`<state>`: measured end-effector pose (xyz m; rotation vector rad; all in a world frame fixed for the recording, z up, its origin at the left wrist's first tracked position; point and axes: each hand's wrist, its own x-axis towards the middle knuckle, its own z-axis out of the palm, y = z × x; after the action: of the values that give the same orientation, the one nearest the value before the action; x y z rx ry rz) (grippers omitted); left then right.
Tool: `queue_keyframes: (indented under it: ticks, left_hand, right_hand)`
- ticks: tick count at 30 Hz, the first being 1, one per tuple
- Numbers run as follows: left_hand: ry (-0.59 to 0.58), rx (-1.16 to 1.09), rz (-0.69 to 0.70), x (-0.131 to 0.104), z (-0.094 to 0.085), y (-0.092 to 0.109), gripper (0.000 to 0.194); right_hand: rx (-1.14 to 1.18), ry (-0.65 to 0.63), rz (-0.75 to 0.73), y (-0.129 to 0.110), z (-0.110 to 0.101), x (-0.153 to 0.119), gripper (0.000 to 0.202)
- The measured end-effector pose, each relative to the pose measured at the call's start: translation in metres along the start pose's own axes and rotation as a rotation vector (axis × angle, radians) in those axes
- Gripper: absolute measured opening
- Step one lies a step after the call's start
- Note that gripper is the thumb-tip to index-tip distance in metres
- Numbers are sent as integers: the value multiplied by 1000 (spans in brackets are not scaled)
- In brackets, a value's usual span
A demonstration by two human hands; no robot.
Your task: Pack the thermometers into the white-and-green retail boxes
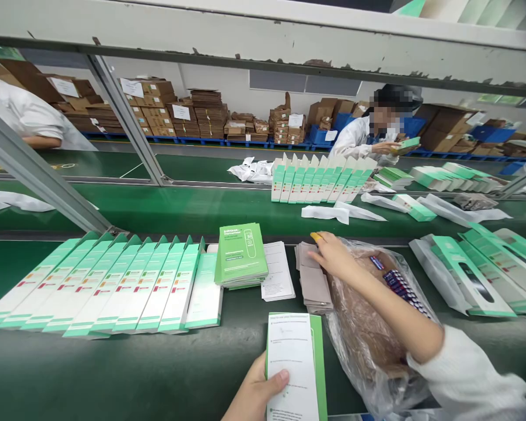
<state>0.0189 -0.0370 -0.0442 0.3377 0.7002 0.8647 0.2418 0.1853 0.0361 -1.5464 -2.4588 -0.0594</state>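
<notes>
My left hand point(263, 386) grips a printed white leaflet point(291, 356) lying over a green booklet point(319, 362), thumb on top. My right hand point(331, 254) reaches to a stack of flat greyish-beige pouches point(313, 283), its fingers apart at the stack's far end; one fingertip wears a yellow cover. Under my right forearm lies a plastic-lined carton point(368, 327) with batteries point(403, 289) along its right side. Between the boxes and the pouches sit a pile of green thermometer booklets point(241, 254) and a pile of white leaflets point(278, 272).
A row of green-and-white boxes point(127, 286) leans at the left. More boxes point(477, 269) lie at the right with white sleeves. Beyond a raised ledge is a green conveyor point(201, 204) with upright boxes point(319, 181). A co-worker point(355, 137) across holds a box; metal posts point(127, 117) frame the bench.
</notes>
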Motion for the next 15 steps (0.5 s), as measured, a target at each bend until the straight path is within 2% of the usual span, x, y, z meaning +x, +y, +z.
queue_keyframes:
  ticks: [3, 8, 12, 15]
  left_hand:
    - [20, -5, -2, -3, -2, 1, 59]
    - [147, -31, -21, -5, -5, 1, 71]
    - [200, -5, 61, -5, 0, 5, 74]
    - [266, 41, 85, -5, 6, 13, 68]
  right_hand:
    - [-41, -82, 0, 17, 18, 29, 38]
    - [-43, -81, 8, 17, 32, 28, 34]
    - [67, -15, 59, 15, 24, 25, 28]
    - [201, 58, 136, 10, 3, 19, 27]
